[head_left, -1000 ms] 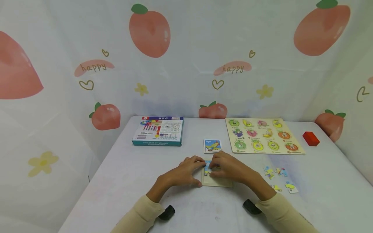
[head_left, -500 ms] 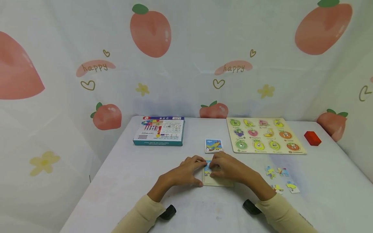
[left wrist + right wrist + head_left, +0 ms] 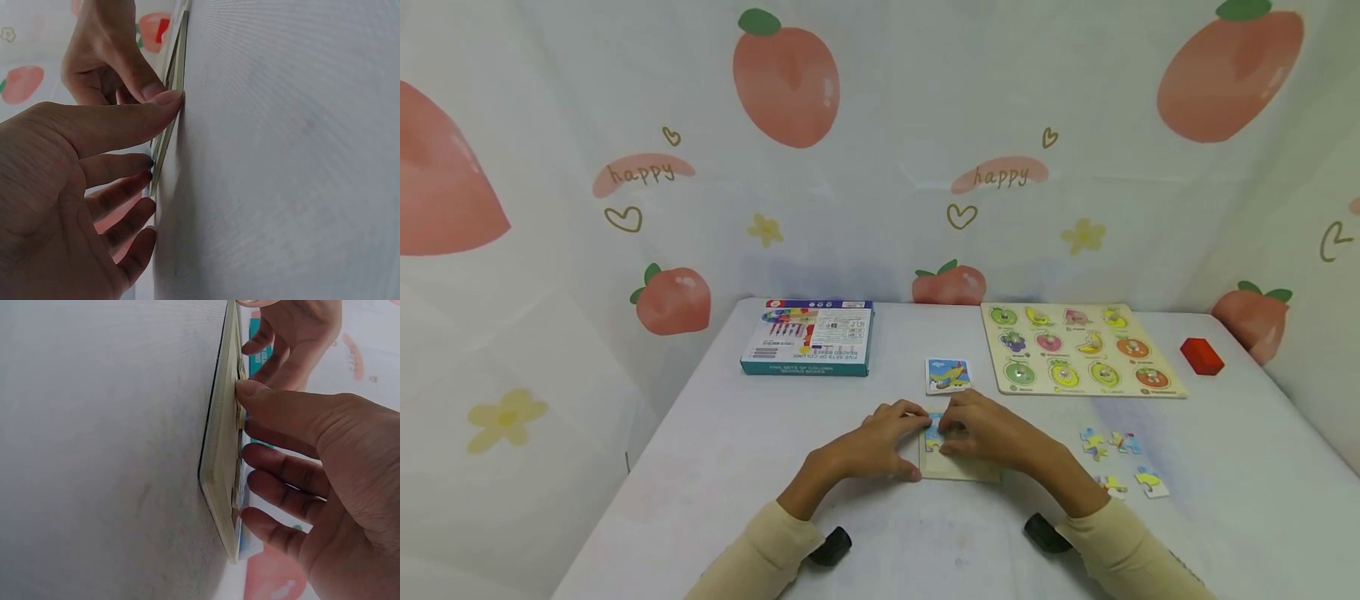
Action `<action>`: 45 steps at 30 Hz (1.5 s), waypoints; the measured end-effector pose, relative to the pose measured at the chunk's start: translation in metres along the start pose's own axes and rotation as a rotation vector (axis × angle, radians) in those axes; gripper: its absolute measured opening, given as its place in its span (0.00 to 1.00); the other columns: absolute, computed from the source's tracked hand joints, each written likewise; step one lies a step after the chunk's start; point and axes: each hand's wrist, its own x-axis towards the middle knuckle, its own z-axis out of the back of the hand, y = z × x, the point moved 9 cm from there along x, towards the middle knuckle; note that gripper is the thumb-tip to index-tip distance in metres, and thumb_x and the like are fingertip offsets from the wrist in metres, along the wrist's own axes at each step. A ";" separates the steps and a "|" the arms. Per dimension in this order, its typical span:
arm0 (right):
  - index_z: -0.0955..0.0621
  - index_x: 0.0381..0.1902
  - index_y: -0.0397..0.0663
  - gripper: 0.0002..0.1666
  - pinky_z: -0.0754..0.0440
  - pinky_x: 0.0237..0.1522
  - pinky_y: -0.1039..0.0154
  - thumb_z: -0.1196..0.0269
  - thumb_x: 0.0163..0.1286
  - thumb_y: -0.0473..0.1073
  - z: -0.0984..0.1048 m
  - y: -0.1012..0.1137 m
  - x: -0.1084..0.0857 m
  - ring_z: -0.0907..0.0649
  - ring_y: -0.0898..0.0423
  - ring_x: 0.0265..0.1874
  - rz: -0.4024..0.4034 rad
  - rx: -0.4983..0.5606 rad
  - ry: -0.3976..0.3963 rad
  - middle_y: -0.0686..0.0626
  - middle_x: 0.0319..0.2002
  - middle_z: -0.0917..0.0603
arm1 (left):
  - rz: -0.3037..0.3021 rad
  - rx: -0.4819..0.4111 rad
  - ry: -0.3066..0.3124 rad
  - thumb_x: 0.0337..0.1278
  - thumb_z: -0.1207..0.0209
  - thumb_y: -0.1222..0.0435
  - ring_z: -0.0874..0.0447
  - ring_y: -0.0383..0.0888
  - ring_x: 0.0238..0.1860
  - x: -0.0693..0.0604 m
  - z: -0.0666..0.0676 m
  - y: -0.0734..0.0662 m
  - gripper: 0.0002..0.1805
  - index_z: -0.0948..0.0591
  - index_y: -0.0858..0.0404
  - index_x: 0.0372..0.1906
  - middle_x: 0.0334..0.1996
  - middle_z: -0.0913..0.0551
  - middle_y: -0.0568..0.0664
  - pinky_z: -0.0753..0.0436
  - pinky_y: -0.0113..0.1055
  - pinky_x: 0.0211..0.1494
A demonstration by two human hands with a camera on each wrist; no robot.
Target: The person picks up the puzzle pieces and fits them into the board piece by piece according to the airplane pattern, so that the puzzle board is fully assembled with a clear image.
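Puzzle tray (image 3: 970,472): pale, flat on the white table (image 3: 700,500) in front of the person; near edge runs left to right, sides point away from the body. It looks about as wide as deep; with hands over it, a longer axis cannot be told.
Picture strip (image 3: 933,423): set along the tray's left side, long axis near to far, blue at the far end, some yellow at the near end.
Left hand (image 3: 880,442): loosely spread, clenched on nothing; thumb touches the tray's near left corner, fingertips reach its left side farther up.
Right hand (image 3: 992,429): thumb and fingers brought together over the tray, pinching a puzzle piece (image 3: 240,419).
Loose pieces (image 3: 1150,482): scattered flat beyond the right forearm, turned various ways, one partly hidden by the arm.
Picture card (image 3: 947,376): just past the tray, showing a yellow plane on blue.
Fruit board (image 3: 1078,350): farther right, long axis left to right, three rows of four fruits.
Red block (image 3: 1202,357): beside that board, on its right.
Printed box (image 3: 808,339): far left, wider than deep, teal near side.
Backdrop (image 3: 880,200): white cloth with peaches.
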 end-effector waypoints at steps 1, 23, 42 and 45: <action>0.10 0.45 0.51 0.12 0.18 0.53 0.58 0.23 0.67 0.47 0.000 0.000 0.000 0.22 0.60 0.46 -0.001 -0.002 -0.001 0.59 0.41 0.18 | 0.000 0.000 -0.001 0.59 0.24 0.56 0.36 0.49 0.74 0.000 0.000 0.000 0.42 0.27 0.57 0.78 0.75 0.31 0.45 0.33 0.53 0.77; 0.09 0.45 0.51 0.12 0.17 0.54 0.58 0.24 0.67 0.48 0.000 -0.001 0.001 0.22 0.59 0.47 -0.006 -0.005 0.015 0.59 0.41 0.17 | 0.007 0.008 0.001 0.59 0.24 0.55 0.36 0.49 0.74 0.000 -0.001 0.001 0.42 0.27 0.56 0.78 0.75 0.32 0.45 0.33 0.53 0.77; 0.09 0.45 0.50 0.13 0.17 0.57 0.56 0.23 0.66 0.47 0.002 0.000 0.001 0.20 0.56 0.50 -0.023 0.009 -0.004 0.57 0.43 0.14 | 0.008 0.013 0.005 0.60 0.25 0.55 0.36 0.50 0.75 -0.001 0.000 -0.002 0.41 0.26 0.55 0.77 0.75 0.31 0.46 0.34 0.55 0.78; 0.09 0.46 0.50 0.13 0.17 0.57 0.56 0.23 0.65 0.48 0.002 0.000 0.001 0.20 0.56 0.50 -0.019 0.005 -0.008 0.57 0.43 0.14 | 0.000 0.025 0.009 0.60 0.25 0.55 0.36 0.50 0.75 -0.001 0.001 -0.004 0.39 0.24 0.55 0.76 0.75 0.30 0.46 0.34 0.55 0.78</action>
